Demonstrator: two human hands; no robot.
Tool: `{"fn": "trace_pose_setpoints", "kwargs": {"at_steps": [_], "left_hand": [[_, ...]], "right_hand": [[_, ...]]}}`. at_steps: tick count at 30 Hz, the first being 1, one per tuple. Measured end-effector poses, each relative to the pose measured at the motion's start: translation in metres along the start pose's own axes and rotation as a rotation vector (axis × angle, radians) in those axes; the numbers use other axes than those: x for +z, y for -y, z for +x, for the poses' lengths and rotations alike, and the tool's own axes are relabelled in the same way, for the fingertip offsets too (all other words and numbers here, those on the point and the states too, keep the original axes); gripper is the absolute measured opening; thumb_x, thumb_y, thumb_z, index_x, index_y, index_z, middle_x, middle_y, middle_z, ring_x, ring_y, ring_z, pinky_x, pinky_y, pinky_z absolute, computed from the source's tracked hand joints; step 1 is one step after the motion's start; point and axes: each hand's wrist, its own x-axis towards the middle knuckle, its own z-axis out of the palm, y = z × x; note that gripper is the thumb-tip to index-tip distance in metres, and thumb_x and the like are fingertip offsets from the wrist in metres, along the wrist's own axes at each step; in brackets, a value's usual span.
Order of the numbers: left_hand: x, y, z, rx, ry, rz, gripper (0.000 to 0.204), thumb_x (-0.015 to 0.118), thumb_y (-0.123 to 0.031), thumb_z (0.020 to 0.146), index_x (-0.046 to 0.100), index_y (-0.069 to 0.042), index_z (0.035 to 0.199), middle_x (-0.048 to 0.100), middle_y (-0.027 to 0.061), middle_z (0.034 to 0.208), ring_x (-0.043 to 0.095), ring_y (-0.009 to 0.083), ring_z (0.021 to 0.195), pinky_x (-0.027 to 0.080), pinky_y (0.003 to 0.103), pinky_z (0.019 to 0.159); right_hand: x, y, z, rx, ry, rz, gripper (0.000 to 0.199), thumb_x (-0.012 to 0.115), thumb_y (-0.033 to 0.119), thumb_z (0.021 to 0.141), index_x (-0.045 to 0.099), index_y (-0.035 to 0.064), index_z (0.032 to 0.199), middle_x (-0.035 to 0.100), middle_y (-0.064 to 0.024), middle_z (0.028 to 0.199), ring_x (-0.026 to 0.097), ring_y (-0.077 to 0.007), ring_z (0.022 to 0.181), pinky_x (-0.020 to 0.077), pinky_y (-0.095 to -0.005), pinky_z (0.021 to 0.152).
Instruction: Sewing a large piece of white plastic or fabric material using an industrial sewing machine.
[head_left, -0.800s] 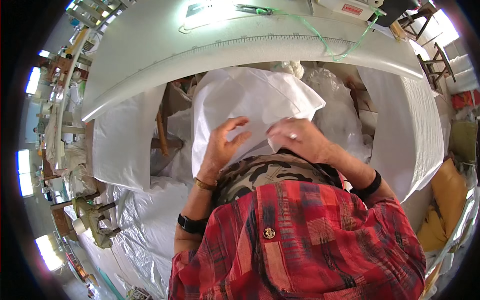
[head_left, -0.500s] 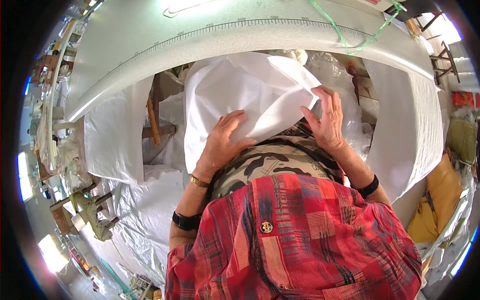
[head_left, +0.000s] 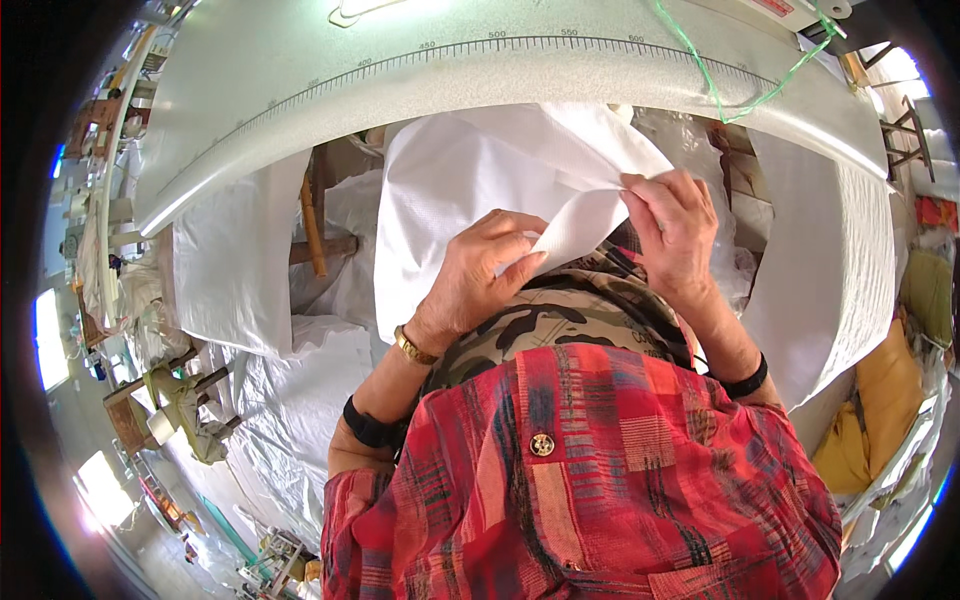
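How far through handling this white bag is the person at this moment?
Looks done: the white woven bag is off the table and held against the body. In hand: the left hand and right hand pinch a folded corner of the bag between them. Left: most of the bag hangs loose and unfolded; more bags lie piled lower left.

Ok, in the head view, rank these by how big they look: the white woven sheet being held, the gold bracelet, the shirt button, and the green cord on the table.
Largest to smallest as they look:
1. white woven sheet
2. green cord, long but thin
3. gold bracelet
4. shirt button
The bracelet and button look close in size, and the button is nearer the camera, so their order is unsure.
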Motion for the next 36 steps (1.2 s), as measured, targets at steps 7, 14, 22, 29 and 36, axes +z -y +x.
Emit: {"fn": "trace_pose_setpoints", "kwargs": {"at_steps": [7, 14, 22, 29, 36], "left_hand": [[0.013, -0.012, 0.003, 0.08, 0.113, 0.123, 0.024, 0.072, -0.005, 0.078, 0.067, -0.002, 0.102, 0.066, 0.0132, 0.108, 0.064, 0.0317, 0.1, 0.055, 0.038, 0.083], [-0.002, -0.014, 0.005, 0.07, 0.278, 0.082, 0.011, 0.069, -0.013, 0.086, 0.07, -0.004, 0.093, 0.066, 0.0127, 0.104, 0.065, 0.0289, 0.096, 0.054, 0.033, 0.078], [0.003, -0.021, 0.013, -0.026, 0.466, -0.008, 0.027, 0.057, -0.022, 0.094, 0.064, -0.004, 0.114, 0.064, 0.0167, 0.116, 0.06, 0.0374, 0.106, 0.05, 0.043, 0.089], [-0.023, -0.032, 0.027, -0.03, 0.109, 0.19, 0.027, 0.069, -0.01, 0.084, 0.063, -0.002, 0.109, 0.064, 0.0155, 0.117, 0.061, 0.0329, 0.106, 0.049, 0.041, 0.089], [-0.024, -0.005, 0.07, 0.244, -0.093, 0.544, 0.043, 0.059, 0.009, 0.07, 0.067, -0.009, 0.108, 0.064, 0.0066, 0.12, 0.062, 0.0241, 0.11, 0.038, 0.044, 0.11]], "right_hand": [[-0.016, 0.031, -0.006, -0.192, 0.279, 0.256, 0.024, 0.072, 0.019, 0.084, 0.065, 0.0052, 0.102, 0.064, -0.0066, 0.075, 0.063, -0.0261, 0.069, 0.0496, -0.0369, 0.067], [-0.004, 0.021, -0.007, -0.162, 0.597, 0.114, 0.035, 0.066, 0.028, 0.089, 0.058, 0.0044, 0.114, 0.066, -0.012, 0.074, 0.067, -0.0286, 0.069, 0.0506, -0.04, 0.062], [-0.002, 0.018, -0.008, -0.223, 0.705, 0.2, 0.035, 0.065, 0.013, 0.085, 0.052, 0.0023, 0.115, 0.066, -0.0115, 0.076, 0.067, -0.0298, 0.071, 0.0509, -0.0422, 0.064], [-0.006, 0.016, -0.012, -0.271, 0.608, 0.124, 0.017, 0.065, 0.011, 0.08, 0.054, 0.0018, 0.09, 0.061, -0.0118, 0.08, 0.065, -0.0304, 0.072, 0.051, -0.0404, 0.067], [-0.032, 0.029, -0.001, -0.414, 0.431, 0.291, 0.019, 0.067, 0.011, 0.074, 0.051, 0.0044, 0.082, 0.053, -0.008, 0.076, 0.06, -0.0262, 0.072, 0.05, -0.0376, 0.066]]}}
